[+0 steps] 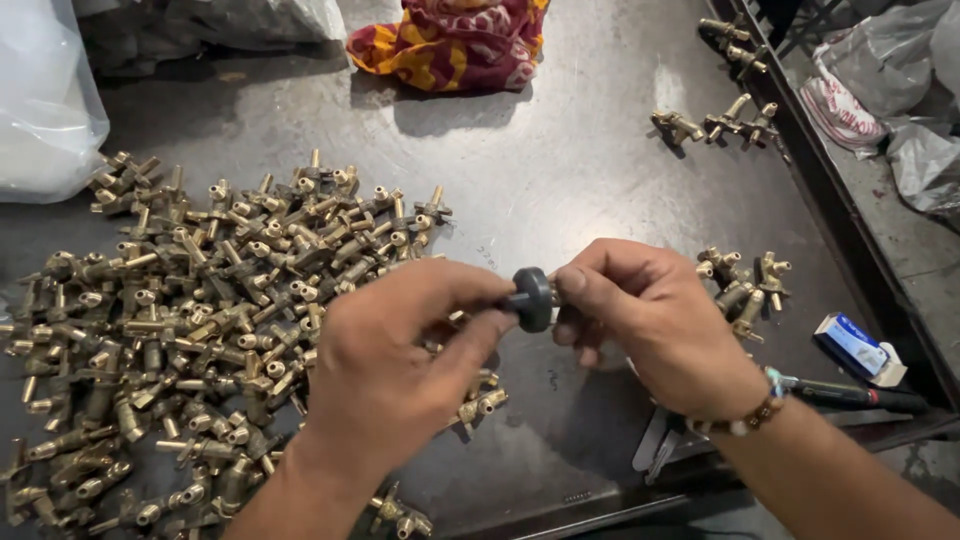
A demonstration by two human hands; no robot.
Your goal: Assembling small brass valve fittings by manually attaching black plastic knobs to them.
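Note:
My left hand [400, 350] and my right hand [650, 310] meet over the dark metal table [560, 150]. Between their fingertips sits a small black round knob [532, 298]; my left thumb and forefinger pinch its near side, my right fingers close on its far side. Whatever the knob is fitted to is hidden inside my right hand. A large heap of small brass valve fittings [200, 300] lies under and left of my left hand. A beaded bracelet [750, 415] circles my right wrist.
A small cluster of brass fittings [740, 280] lies right of my right hand, more fittings [715, 125] at the far right. A red-yellow cloth [450, 40] sits at the back, plastic bags [40, 100] left. A blue-white small box [858, 348] and dark-handled tool [850, 395] rest near the table's right edge.

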